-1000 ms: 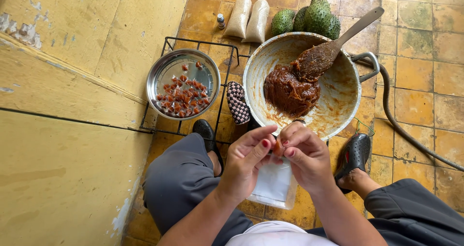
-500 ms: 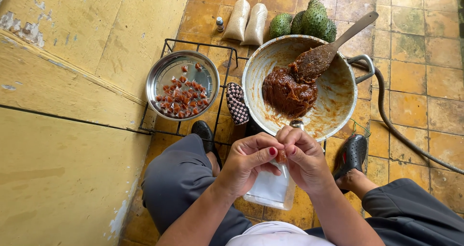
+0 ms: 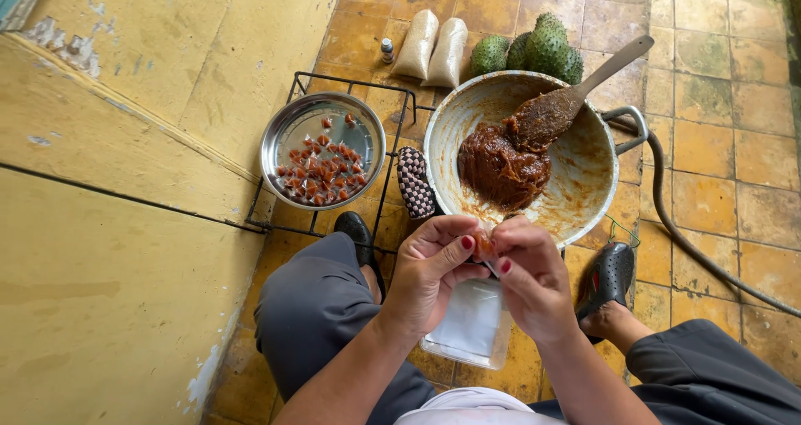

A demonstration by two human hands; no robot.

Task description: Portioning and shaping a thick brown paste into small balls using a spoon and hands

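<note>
My left hand [image 3: 434, 271] and my right hand [image 3: 526, 275] meet in front of me, fingertips pinched together on a small brown sweet [image 3: 483, 245]. Just beyond them stands a large pan [image 3: 584, 175] smeared with brown paste [image 3: 501, 166], a wooden spoon [image 3: 576, 95] resting in it. A steel bowl [image 3: 288, 137] to the left holds several small wrapped brown pieces [image 3: 321, 171]. Under my hands lies a clear plastic box of wrappers [image 3: 471, 325].
A black wire rack [image 3: 275, 216] carries the bowl, and a checkered cloth [image 3: 415, 183] hangs by the pan. Two white sacks [image 3: 434, 50], a small bottle [image 3: 387, 50] and green spiky fruits [image 3: 534, 50] lie behind. A hose [image 3: 676, 216] runs at right, a yellow wall [image 3: 108, 183] at left.
My hands have stayed together at the same spot, the fingers working slightly around the small sweet. Nothing else has moved.
</note>
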